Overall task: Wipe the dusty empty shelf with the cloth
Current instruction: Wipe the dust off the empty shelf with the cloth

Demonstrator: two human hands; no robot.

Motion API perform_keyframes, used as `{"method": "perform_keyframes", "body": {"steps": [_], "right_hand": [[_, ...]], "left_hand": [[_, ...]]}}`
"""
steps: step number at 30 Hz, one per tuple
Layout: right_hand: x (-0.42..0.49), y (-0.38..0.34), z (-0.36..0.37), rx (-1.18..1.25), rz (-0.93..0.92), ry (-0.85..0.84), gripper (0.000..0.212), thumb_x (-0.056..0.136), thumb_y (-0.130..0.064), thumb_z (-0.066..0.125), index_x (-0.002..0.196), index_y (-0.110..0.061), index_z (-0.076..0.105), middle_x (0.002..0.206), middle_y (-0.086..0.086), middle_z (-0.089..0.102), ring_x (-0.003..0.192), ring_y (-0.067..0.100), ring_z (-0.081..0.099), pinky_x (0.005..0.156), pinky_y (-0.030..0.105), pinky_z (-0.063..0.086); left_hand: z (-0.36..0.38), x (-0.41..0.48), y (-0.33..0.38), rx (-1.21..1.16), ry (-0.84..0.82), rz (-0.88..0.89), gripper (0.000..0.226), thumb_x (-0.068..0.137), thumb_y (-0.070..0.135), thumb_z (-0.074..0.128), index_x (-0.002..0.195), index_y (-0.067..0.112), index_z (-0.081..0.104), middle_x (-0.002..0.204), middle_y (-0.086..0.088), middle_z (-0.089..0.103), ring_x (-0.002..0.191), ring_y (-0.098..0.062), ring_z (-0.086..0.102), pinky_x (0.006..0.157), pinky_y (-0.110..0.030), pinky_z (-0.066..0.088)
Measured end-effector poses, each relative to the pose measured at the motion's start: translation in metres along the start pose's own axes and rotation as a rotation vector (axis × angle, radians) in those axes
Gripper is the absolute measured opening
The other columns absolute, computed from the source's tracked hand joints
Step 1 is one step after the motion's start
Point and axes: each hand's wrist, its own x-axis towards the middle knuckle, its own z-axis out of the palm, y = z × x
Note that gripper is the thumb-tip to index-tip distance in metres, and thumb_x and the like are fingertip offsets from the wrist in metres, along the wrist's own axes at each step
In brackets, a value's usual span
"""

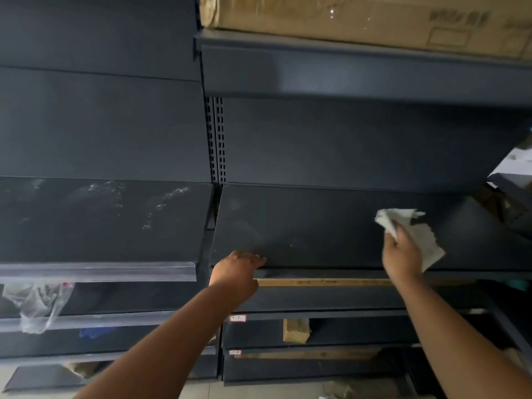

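The dark grey empty shelf (311, 226) fills the middle right of the head view, its surface faintly dusty. My right hand (401, 259) is over its right part, gripping a crumpled white cloth (414, 228) that hangs out on both sides of the fingers. My left hand (237, 270) rests on the shelf's front left edge, fingers curled over the lip, holding nothing else.
A neighbouring shelf (100, 220) on the left shows pale dust marks and has a clear plastic strip along its front. A cardboard box (359, 18) lies on the shelf above. White boxes (515, 168) sit at the far right. Lower shelves hold a plastic bag (37, 306) and a small brown block (296, 329).
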Motion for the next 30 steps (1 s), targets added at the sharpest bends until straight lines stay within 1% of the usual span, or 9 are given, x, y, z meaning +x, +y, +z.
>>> {"method": "perform_keyframes", "body": {"steps": [3,8,11,15,18,20,25,28,30], "right_hand": [[-0.019,-0.013,0.037,-0.137,-0.127,-0.189,0.026,0.096,-0.016,0.047,0.115,-0.008,0.062,0.098,0.022,0.068,0.087,0.039,0.062,0.072,0.038,0.045],[-0.063,-0.079,0.105,-0.087,-0.238,-0.335,0.025,0.095,-0.018,0.046,0.114,-0.011,0.06,0.094,0.013,0.07,0.086,0.031,0.064,0.077,0.041,0.05],[-0.083,-0.126,0.133,0.166,-0.095,-0.48,0.029,0.096,-0.024,0.043,0.117,-0.015,0.06,0.101,0.014,0.07,0.092,0.034,0.064,0.076,0.035,0.048],[-0.089,-0.17,0.141,0.769,0.335,-0.604,0.031,0.097,-0.028,0.043,0.123,-0.015,0.055,0.124,0.014,0.061,0.107,0.028,0.058,0.089,0.031,0.045],[-0.065,-0.168,0.116,1.183,0.636,-0.549,0.021,0.098,-0.03,0.045,0.113,-0.021,0.057,0.122,0.012,0.062,0.097,0.026,0.061,0.09,0.04,0.05],[-0.041,-0.156,0.089,1.371,0.668,-0.511,0.019,0.098,-0.032,0.044,0.11,-0.024,0.057,0.117,0.01,0.064,0.097,0.028,0.065,0.09,0.047,0.052],[0.025,-0.112,0.024,1.427,0.62,-0.192,0.034,0.095,-0.033,0.052,0.125,-0.018,0.053,0.122,0.012,0.064,0.1,0.031,0.066,0.087,0.051,0.054],[0.052,-0.087,-0.006,1.393,0.605,-0.035,0.039,0.08,-0.028,0.072,0.116,-0.018,0.06,0.111,0.004,0.07,0.091,0.023,0.07,0.079,0.046,0.058],[0.061,-0.074,-0.01,1.19,0.515,0.067,0.029,0.079,-0.028,0.071,0.105,-0.019,0.063,0.104,0.0,0.071,0.091,0.02,0.07,0.084,0.044,0.057]], "left_hand": [[0.004,-0.002,0.002,-0.011,0.024,-0.022,0.062,0.082,0.024,0.063,0.137,0.039,0.04,0.14,0.013,0.046,0.126,-0.012,0.039,0.098,-0.033,0.041],[0.015,-0.008,-0.002,-0.009,0.004,-0.006,0.064,0.083,0.027,0.057,0.141,0.036,0.032,0.149,0.013,0.035,0.13,-0.014,0.037,0.104,-0.032,0.034],[0.017,-0.017,-0.011,-0.026,-0.009,0.022,0.062,0.083,0.029,0.056,0.14,0.035,0.034,0.149,0.011,0.033,0.128,-0.014,0.04,0.102,-0.031,0.036],[0.014,-0.032,-0.023,0.153,0.097,-0.016,0.056,0.085,0.037,0.057,0.137,0.032,0.039,0.142,0.005,0.04,0.13,-0.017,0.035,0.107,-0.037,0.03],[0.003,-0.04,-0.027,0.188,0.082,-0.072,0.057,0.084,0.043,0.056,0.137,0.033,0.038,0.14,0.005,0.042,0.129,-0.018,0.037,0.105,-0.041,0.033],[-0.005,-0.042,-0.027,0.219,0.026,-0.086,0.058,0.084,0.041,0.057,0.138,0.036,0.036,0.143,0.006,0.04,0.129,-0.018,0.037,0.105,-0.041,0.032],[-0.015,-0.039,-0.024,0.115,-0.016,-0.143,0.055,0.083,0.026,0.06,0.134,0.038,0.043,0.138,0.007,0.047,0.122,-0.018,0.046,0.101,-0.036,0.04],[-0.014,-0.04,-0.026,0.118,0.005,-0.123,0.054,0.085,0.023,0.06,0.135,0.037,0.043,0.139,0.008,0.047,0.12,-0.018,0.047,0.101,-0.034,0.04],[-0.013,-0.042,-0.029,0.113,0.024,-0.1,0.055,0.085,0.023,0.059,0.135,0.037,0.042,0.14,0.009,0.046,0.122,-0.017,0.047,0.102,-0.034,0.039]]}}
